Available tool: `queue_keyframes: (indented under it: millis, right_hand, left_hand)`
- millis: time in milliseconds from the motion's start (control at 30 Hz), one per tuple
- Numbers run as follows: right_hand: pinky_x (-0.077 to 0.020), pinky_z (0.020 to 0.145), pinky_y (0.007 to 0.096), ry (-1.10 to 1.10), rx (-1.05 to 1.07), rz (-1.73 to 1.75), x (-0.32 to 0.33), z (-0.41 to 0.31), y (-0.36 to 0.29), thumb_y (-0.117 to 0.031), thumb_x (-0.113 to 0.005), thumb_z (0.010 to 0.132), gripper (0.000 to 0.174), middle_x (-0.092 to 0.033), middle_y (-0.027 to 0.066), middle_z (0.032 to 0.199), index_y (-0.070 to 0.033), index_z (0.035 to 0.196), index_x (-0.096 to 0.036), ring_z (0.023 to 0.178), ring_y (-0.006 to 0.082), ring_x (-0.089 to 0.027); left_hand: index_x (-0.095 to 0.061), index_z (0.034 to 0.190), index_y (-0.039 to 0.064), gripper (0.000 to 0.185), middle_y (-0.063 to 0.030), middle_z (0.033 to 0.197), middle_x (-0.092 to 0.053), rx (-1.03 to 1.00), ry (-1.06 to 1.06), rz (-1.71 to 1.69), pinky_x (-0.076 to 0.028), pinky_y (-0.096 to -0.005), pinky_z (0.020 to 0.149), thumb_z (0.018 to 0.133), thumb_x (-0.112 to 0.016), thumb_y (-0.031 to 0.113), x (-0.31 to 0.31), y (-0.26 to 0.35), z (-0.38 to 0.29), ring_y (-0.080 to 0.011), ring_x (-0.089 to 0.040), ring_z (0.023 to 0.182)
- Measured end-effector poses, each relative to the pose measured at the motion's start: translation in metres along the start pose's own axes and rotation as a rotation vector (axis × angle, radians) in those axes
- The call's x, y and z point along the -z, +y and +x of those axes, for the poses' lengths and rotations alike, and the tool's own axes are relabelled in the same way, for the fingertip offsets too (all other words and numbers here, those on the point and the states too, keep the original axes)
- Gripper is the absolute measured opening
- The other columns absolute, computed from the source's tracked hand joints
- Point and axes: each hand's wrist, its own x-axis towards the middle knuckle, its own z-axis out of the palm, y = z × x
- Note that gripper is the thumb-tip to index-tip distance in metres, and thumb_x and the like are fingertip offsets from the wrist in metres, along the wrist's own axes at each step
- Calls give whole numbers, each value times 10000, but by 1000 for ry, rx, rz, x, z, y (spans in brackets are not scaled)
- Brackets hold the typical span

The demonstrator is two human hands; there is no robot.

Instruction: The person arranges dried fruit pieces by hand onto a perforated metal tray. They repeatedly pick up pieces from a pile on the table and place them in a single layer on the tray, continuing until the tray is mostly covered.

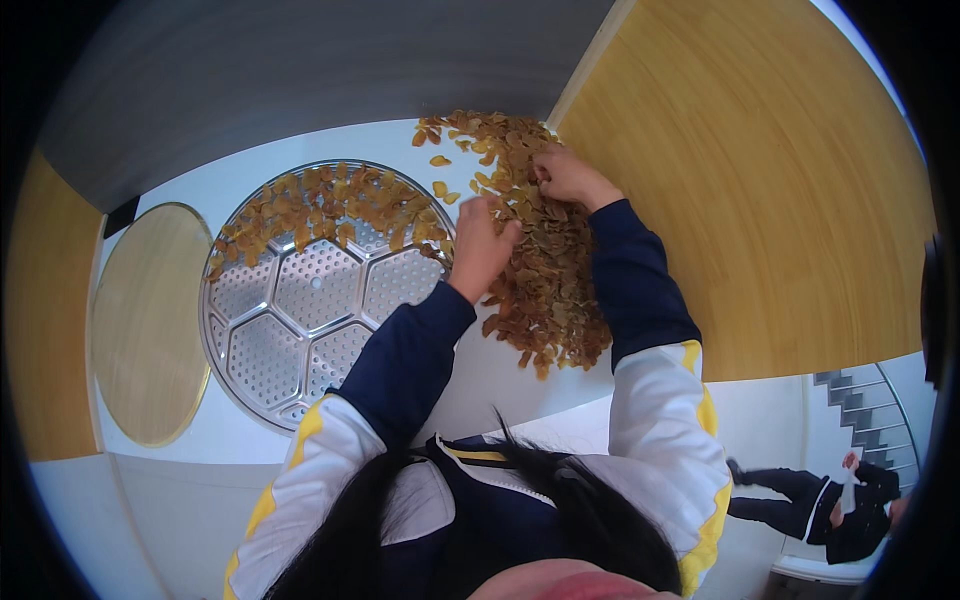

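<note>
A large heap of thin, dried amber-brown slices (551,277) spreads over the white tabletop (495,375) along its right side. My left hand (481,246) is at the heap's left border, its thumb apart from the fingers and nothing visible between them. Farther up, my right hand (568,176) touches the heap with curled fingers; whether it pinches any slices is hidden. Left of the heap lies a round perforated metal tray (319,281) with raised hexagonal ridges. Slices (322,202) cover a curved band along its far side. My left forearm hides part of the tray's right side.
A grey panel (337,67) bounds the far side, and wooden panels stand at right (735,195) and left (52,315). A round, pale wood-coloured disc (154,322) lies left of the tray. Beyond the table, at lower right, a person (817,502) is near a staircase (862,405).
</note>
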Motion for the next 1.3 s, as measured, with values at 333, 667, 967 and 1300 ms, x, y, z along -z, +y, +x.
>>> queue_keyframes:
  millis: [333,667,967,1300]
  right_hand:
    - [-446,1092,450,20,-301,279,-1,-2,43,-449,-804,732,845,-519,250,1418,-108,1452,-523,1301,402,-533]
    - [-451,1032,371,77,-140,801,-30,-33,24,-217,-777,807,712,-601,169,1303,-91,1450,-499,1224,282,-566]
    - [-471,992,358,228,-174,887,-27,-141,-8,-81,-703,849,509,-627,142,1232,-48,1340,-577,1156,254,-586]
    - [-520,944,344,271,-332,654,-26,-196,-17,1,-638,900,401,-630,134,1252,-29,1300,-621,1153,252,-625]
  left_hand:
    - [-297,1523,-48,869,-372,1509,-343,315,-84,190,-257,-516,1183,857,-734,301,-54,-47,88,-512,-295,1429]
    - [-226,1548,-31,763,-209,1524,-423,251,-431,-592,-398,-368,1119,878,-590,-69,-75,-23,87,-297,-445,1395]
    - [-521,1370,35,476,-179,1431,-491,-302,-464,-176,-420,-387,1099,903,-601,-13,-52,15,8,-352,-500,1320]
    - [-649,1197,26,293,-149,1239,-623,-209,-344,-46,-529,-377,907,918,-586,-34,-13,24,-30,-306,-647,1088]
